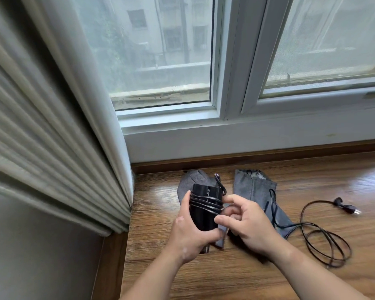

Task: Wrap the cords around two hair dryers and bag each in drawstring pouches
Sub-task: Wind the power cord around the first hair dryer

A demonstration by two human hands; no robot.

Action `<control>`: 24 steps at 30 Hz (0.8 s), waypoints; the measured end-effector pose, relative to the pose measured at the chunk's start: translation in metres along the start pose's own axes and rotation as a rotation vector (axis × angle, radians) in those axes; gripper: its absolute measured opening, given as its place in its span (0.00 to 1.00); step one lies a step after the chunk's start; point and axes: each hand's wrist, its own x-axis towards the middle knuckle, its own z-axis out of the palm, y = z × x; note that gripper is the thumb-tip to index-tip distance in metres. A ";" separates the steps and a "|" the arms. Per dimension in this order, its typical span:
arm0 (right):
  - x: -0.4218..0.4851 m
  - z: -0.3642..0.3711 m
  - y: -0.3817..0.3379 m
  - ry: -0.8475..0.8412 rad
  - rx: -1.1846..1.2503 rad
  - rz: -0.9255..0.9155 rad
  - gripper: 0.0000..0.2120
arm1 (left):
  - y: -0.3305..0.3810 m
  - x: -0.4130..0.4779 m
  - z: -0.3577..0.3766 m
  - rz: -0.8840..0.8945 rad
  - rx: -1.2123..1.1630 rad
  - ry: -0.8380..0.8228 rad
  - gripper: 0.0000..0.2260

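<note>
Both hands are working just above the bottom middle of the frame. The left hand (191, 232) is curling its fingers around a black hair dryer (206, 219), holding it upright over the wooden ledge (366, 180). The right hand (249, 226), fingers bent, is pinching the wound cord (204, 202) at the dryer's right edge. That cord is lying in several turns around the body, so the first wrap is looking nearly finished (the tail end is probably being tucked).

Bagging is not yet begun: one grey drawstring pouch (189, 184) is lying flat behind the dryer, and a second pouch (249, 187) is lying just to its right. A loose cord (305, 223) is sprawling in loops at lower right, its plug (347, 208) further out. Its dryer is hidden, so that wrap and both baggings are waiting.
</note>
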 end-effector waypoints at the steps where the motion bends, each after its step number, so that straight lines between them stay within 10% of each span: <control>1: 0.000 -0.003 -0.001 -0.036 0.006 -0.017 0.17 | 0.000 -0.001 -0.003 0.004 -0.049 -0.033 0.42; 8: -0.002 -0.018 0.022 0.005 0.052 -0.005 0.14 | -0.003 -0.003 -0.016 -0.010 -0.289 -0.178 0.41; 18: 0.003 -0.011 0.009 -0.161 0.171 -0.012 0.36 | 0.004 -0.002 -0.015 0.005 -0.387 -0.337 0.39; 24: 0.006 -0.002 0.015 -0.030 0.157 0.031 0.20 | 0.007 0.001 -0.017 -0.050 -0.409 -0.258 0.29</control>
